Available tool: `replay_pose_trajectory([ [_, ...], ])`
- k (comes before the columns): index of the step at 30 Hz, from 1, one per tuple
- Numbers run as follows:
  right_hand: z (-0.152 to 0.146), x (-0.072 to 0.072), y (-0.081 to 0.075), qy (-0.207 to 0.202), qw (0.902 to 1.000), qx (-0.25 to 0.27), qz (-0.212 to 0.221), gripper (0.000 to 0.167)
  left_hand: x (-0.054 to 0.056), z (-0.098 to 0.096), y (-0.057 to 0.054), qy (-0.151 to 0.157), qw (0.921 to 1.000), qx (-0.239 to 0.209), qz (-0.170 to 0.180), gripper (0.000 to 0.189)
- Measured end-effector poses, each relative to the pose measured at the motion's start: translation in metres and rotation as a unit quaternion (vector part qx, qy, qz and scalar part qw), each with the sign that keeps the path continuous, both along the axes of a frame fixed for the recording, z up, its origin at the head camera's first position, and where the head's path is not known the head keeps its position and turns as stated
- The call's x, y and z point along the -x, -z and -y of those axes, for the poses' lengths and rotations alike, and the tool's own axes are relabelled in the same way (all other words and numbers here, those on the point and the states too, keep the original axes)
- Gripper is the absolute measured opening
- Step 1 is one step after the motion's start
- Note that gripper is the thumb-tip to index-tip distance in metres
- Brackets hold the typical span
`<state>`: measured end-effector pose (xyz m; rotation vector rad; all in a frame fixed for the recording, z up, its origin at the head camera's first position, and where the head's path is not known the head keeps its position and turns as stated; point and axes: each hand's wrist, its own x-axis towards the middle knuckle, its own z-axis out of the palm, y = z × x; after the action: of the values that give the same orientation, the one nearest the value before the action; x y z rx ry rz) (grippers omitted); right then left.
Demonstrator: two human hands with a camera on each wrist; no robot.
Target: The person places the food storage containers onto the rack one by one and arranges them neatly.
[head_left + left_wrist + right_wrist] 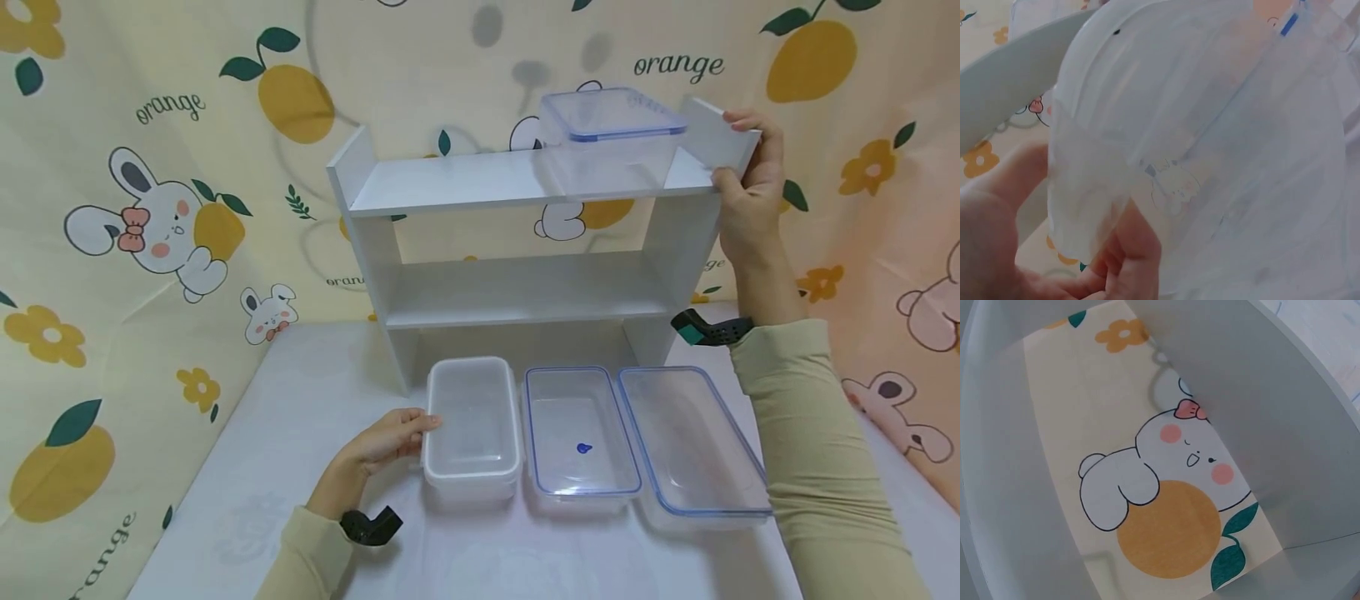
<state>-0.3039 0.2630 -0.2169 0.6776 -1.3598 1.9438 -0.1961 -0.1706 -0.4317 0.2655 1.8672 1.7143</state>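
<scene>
My left hand (390,439) grips the left side of a frosted plastic food container (474,421) with a whitish lid. In the left wrist view, the thumb and curled fingers meet at a rounded corner of this container (1166,125). Up at the right, my right hand (753,179) holds the upright end panel of a white two-tier shelf (517,287), fingers over its edge and thumb at the front. A clear container with a blue-rimmed lid (618,125) sits on the shelf's top board, close to that hand. The right wrist view shows the shelf's inner panels (1260,406), but no hand.
Two more clear containers with blue-edged lids, a middle one (581,433) and a larger right one (697,442), stand in a row before the shelf. The white table (247,500) meets a printed backdrop cloth (150,350). My right sleeve (817,450) passes close to the larger container.
</scene>
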Motion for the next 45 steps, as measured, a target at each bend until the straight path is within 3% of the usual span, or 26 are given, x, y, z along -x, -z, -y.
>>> replay_pose_trajectory([
  [9, -0.004, 0.002, 0.002, 0.007, 0.9999, 0.000, 0.013, 0.048, -0.004, -0.003, -0.012, -0.009, 0.9998, -0.011, -0.011, 0.017],
  [17, -0.003, 0.001, 0.002, 0.009, 0.9999, -0.005, 0.011, 0.047, -0.006, -0.003, -0.020, -0.010, 0.9996, -0.009, -0.024, 0.024],
  [25, -0.001, 0.000, 0.001, 0.007, 0.9999, 0.003, 0.010, 0.047, -0.009, -0.001, -0.027, -0.007, 0.9992, -0.008, -0.038, 0.043],
  [45, -0.001, 0.002, 0.000, 0.011, 0.9998, 0.004, 0.017, 0.048, -0.016, 0.003, -0.046, -0.024, 0.9986, -0.006, -0.046, 0.039],
])
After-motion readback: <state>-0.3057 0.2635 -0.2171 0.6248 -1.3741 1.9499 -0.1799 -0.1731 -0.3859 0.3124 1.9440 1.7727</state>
